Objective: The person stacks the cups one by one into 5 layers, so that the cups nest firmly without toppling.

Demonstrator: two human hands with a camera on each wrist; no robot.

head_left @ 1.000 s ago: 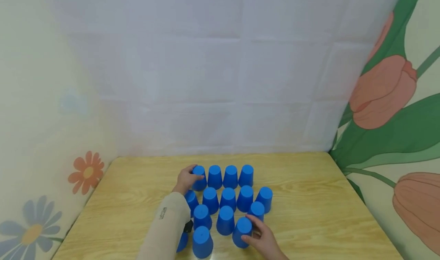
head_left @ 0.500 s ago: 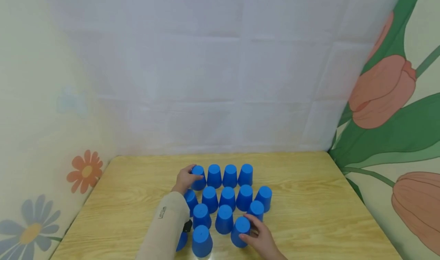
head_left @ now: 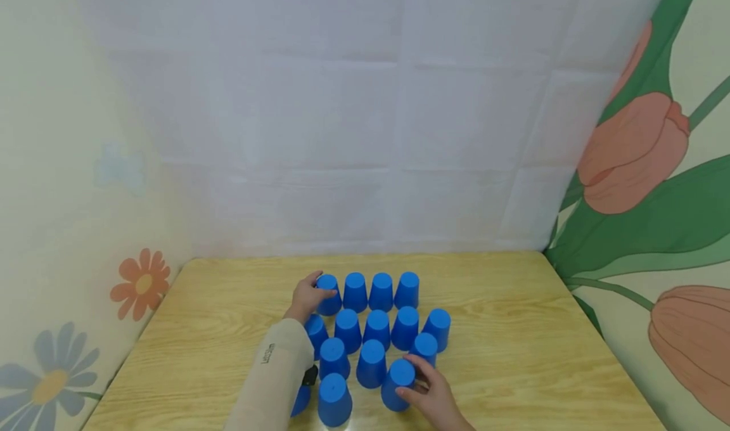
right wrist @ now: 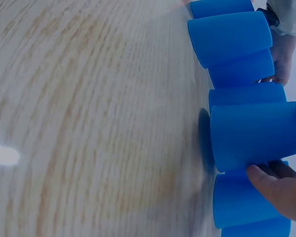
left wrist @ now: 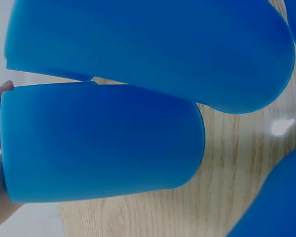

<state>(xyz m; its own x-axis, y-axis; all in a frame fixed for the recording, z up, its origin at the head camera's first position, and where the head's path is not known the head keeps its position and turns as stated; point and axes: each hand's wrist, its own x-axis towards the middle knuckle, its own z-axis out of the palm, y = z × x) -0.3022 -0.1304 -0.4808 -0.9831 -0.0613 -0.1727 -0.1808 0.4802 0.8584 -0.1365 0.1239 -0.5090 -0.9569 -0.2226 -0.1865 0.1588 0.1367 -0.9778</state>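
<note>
Several blue cups stand upside down in uneven rows on the table. In the head view my left hand (head_left: pixel 305 299) grips the leftmost cup (head_left: pixel 328 295) of the far row, thumb across its near side. Lower right, my right hand (head_left: pixel 436 397) holds a near cup (head_left: pixel 397 385) between thumb and fingers. The right wrist view shows this cup (right wrist: pixel 259 136) with the thumb (right wrist: pixel 269 185) against its side; whether its rim touches the table I cannot tell. Large cups (left wrist: pixel 103 143) fill the left wrist view, and only some fingers show at its left edge.
The light wood table (head_left: pixel 513 342) runs back to a white cloth (head_left: pixel 365 133). Floral panels flank it on both sides. Another cup (head_left: pixel 301 400) is partly hidden behind my left sleeve (head_left: pixel 274 374). Close to my right fingers stands one more cup (head_left: pixel 425 347).
Both hands keep their hold on the same cups. The whole head view has drifted very slightly, and the cups keep their arrangement.
</note>
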